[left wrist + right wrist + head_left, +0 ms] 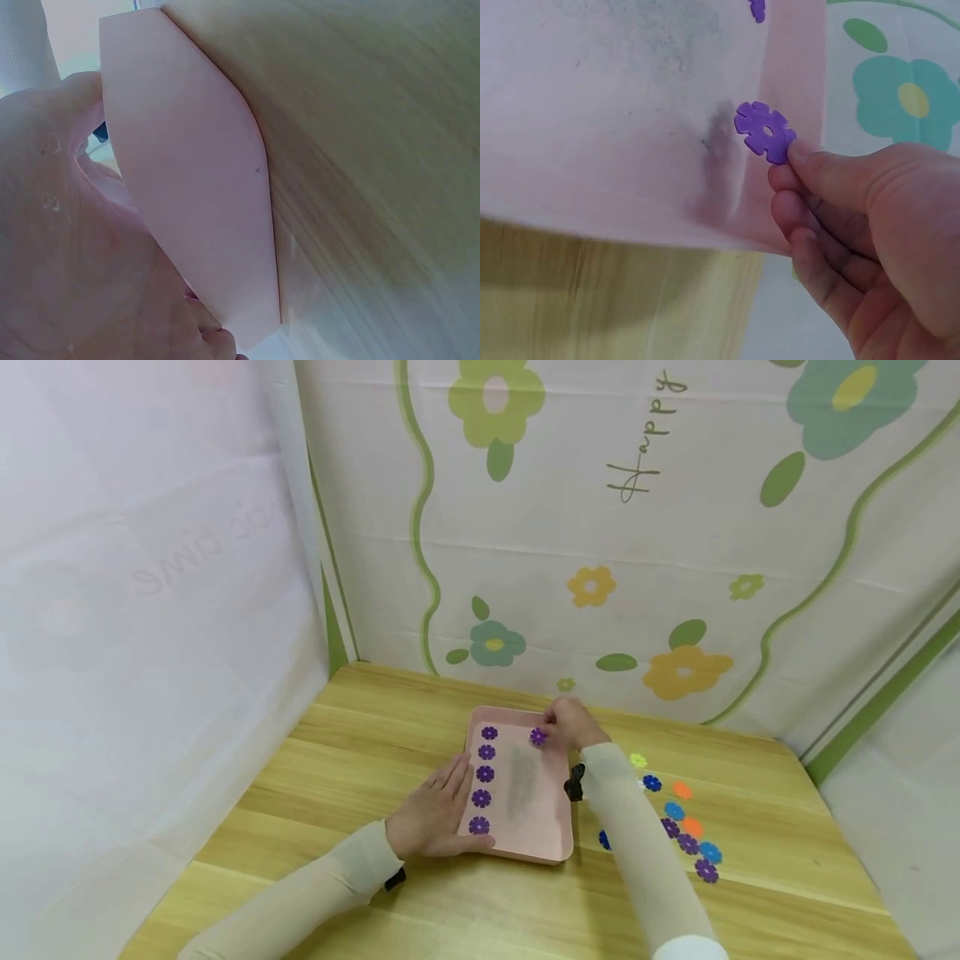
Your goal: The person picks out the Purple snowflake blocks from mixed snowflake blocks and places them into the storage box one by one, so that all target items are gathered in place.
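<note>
A purple flower disc is held over the far corner of the pink tray.

The right hand (572, 723) pinches the purple flower disc (537, 737) at its edge between thumb and fingertip, so the piece lies flat just above the pink tray (555, 850). The left hand (438, 814) rests on the near left edge of the tray with straight fingers, probably to keep it steady on the bench (360, 735). Inside the tray, five purple discs (484, 774) stand in one column along the left side. More coloured discs (690, 835) lie loose on the bench to the right.
</note>
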A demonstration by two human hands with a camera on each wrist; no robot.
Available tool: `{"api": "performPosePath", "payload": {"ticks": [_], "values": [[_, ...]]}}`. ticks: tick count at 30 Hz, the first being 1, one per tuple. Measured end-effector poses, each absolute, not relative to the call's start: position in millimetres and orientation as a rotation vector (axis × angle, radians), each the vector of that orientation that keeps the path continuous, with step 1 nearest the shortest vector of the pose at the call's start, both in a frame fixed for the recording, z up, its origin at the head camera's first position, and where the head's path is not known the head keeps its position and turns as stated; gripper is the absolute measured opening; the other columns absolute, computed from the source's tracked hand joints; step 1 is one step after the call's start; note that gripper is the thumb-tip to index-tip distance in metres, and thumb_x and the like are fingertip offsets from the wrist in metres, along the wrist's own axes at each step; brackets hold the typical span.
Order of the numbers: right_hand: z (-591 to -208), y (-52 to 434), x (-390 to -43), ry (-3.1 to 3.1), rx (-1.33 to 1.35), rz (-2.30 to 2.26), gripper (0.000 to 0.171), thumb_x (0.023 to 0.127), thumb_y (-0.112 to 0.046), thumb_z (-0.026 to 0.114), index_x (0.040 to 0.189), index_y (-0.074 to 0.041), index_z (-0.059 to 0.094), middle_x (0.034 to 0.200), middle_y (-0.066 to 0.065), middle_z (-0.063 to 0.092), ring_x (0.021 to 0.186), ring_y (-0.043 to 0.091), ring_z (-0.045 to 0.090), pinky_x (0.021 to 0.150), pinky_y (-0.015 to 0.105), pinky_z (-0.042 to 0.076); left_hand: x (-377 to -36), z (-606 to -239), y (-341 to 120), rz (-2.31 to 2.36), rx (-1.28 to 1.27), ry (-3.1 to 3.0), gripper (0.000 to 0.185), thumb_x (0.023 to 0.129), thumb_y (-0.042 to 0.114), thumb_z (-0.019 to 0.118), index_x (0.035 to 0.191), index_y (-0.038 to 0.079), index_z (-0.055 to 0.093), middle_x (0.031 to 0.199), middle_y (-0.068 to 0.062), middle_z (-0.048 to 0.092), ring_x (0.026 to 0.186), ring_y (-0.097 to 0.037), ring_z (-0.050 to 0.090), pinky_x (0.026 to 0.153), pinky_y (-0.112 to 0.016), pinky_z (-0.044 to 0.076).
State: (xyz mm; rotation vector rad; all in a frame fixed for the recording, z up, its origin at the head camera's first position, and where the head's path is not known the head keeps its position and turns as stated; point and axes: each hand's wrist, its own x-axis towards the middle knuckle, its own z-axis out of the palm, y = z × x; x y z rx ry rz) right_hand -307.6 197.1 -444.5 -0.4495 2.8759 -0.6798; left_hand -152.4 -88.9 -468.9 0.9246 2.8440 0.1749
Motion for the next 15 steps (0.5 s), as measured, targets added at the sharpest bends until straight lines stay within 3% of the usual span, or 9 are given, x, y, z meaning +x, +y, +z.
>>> {"api": "performPosePath", "payload": {"ticks": [4,9,15], "values": [[-448.1,194.4,-310.4,2.902,-0.366,-0.636,0.016,0.102,-0.008,0.07,0.091,-0.004,0.081,0.092,0.009,0.078,0.077,0.016,0.066,0.067,0.028,0.054,-150.7,-465.9,-88.5,0.182,0.928,2.845,0.116,0.095,0.082,0.045,0.164,-0.009,0.022,0.175,-0.028,0.013,0.164,-0.041,0.017,0.132,-0.048,0.028],[-453.5,190.3,-312.2,2.939,-0.295,-0.615,0.023,0.102,-0.011,0.07,0.081,-0.004,0.078,0.086,0.008,0.079,0.07,0.015,0.059,0.062,0.027,0.048,-150.6,-465.0,-88.2,0.184,0.94,2.851,0.114,0.096,0.079,0.049,0.163,-0.01,0.023,0.175,-0.03,0.013,0.164,-0.042,0.018,0.132,-0.05,0.028],[-454.6,186.5,-311.0,2.958,-0.249,-0.592,0.023,0.102,-0.01,0.07,0.084,-0.003,0.081,0.087,0.01,0.08,0.066,0.015,0.057,0.059,0.026,0.046,-151.2,-466.7,-88.4,0.176,0.938,2.856,0.116,0.096,0.081,0.047,0.163,-0.01,0.023,0.175,-0.029,0.013,0.164,-0.041,0.018,0.132,-0.048,0.028]]}}
